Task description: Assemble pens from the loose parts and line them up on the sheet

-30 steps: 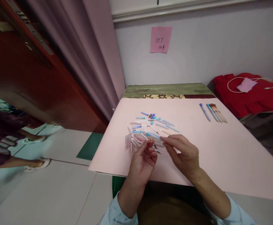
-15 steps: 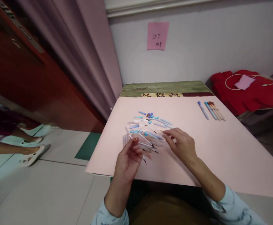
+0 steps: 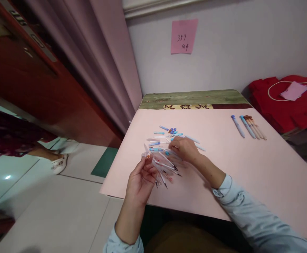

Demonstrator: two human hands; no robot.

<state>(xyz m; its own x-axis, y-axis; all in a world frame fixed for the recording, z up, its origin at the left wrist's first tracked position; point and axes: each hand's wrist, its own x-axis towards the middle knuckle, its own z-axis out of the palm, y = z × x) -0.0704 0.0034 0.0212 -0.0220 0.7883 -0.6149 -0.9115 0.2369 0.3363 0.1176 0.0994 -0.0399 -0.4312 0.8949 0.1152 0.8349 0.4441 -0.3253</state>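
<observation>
My left hand (image 3: pixel 142 177) is closed, palm up, at the near left of a loose pile of pen parts. Thumb and fingers pinch a pen part with an orange ring-shaped end (image 3: pixel 148 156); the rest of it is hard to make out. Over the middle of the pile is my right hand (image 3: pixel 185 149), fingers bent together and tips down among the parts; whatever is in them is hidden. Around the hands lie white ink refills (image 3: pixel 166 162) with dark tips, blue sleeves (image 3: pixel 155 149), pale blue barrels (image 3: pixel 192 139) and small blue and brown toppers (image 3: pixel 172 130).
Several assembled pens (image 3: pixel 248 127) lie side by side at the far right of the pink-covered table (image 3: pixel 216 179). Red cloth (image 3: pixel 282 105) with a white cord is beyond the right edge. Another person's foot in a white shoe (image 3: pixel 60 164) stands on the floor at left.
My right hand has moved left into the pile; the pale piece at its fingertips is no longer visible. My left hand stays pinched on its part. The person at left has shifted.
</observation>
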